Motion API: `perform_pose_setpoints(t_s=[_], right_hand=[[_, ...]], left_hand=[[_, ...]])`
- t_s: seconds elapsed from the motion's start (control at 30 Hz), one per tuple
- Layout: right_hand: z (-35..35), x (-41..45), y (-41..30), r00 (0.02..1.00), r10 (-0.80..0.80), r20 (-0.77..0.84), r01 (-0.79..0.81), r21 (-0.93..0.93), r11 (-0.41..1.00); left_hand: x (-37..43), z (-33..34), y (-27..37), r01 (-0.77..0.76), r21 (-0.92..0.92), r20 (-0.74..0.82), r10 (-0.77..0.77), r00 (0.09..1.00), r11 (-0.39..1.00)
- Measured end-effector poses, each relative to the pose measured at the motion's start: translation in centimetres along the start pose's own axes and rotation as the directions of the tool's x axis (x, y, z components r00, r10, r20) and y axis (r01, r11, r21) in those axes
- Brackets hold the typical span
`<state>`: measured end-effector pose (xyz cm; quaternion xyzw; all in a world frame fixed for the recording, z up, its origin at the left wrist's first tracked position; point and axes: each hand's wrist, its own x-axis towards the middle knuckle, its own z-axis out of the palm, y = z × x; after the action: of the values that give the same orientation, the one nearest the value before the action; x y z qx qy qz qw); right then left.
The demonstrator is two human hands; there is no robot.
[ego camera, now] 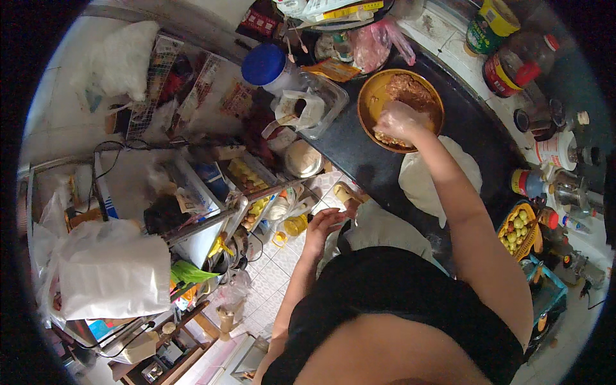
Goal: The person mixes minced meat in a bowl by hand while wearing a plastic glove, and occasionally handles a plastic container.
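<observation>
My right hand (399, 121), which looks covered by a thin clear plastic glove, reaches into a round yellow-brown bowl (364, 108) on the dark countertop. Its fingers point down at chopped food (392, 140) by the near edge; whether they grip any is hidden. Brown minced filling (409, 90) lies along the bowl's far side. Under my right forearm, a pale round sheet of dough or cloth (418, 180) lies on the counter. My left hand (325, 228) is held in the air beside my body, fingers loosely bent and apart, with nothing visible in it.
Left of the bowl stand a clear plastic container (332, 103) and a blue-lidded tub (263, 65). Jars and bottles line the right wall, near a yellow basket of small green fruit (519, 228). A metal-framed shelf (207, 221) with egg trays and bags stands at left.
</observation>
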<state>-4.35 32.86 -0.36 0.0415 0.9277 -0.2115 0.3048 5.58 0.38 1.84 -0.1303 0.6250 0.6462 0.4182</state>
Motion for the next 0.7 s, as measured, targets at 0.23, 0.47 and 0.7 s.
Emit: perform_pose_setpoints(t_s=[0.23, 0.47, 0.7], right_hand=[[5.6, -0.4, 2.7, 0.890, 0.382, -0.248, -0.334, 0.215, 0.918], [4.0, -0.6, 1.9, 0.935, 0.287, -0.210, -0.211, 0.321, 0.923], [1.8, 0.6, 5.8, 0.891, 0.349, -0.291, -0.406, -0.162, 0.900]], left_hand=[[0.6, 0.3, 0.3, 0.022, 0.011, 0.012, -0.022, 1.000, 1.000], [1.3, 0.2, 0.7, -0.016, -0.012, 0.035, 0.017, 0.999, 1.000], [0.2, -1.0, -0.5, -0.010, -0.026, -0.039, 0.009, 0.999, 1.000]])
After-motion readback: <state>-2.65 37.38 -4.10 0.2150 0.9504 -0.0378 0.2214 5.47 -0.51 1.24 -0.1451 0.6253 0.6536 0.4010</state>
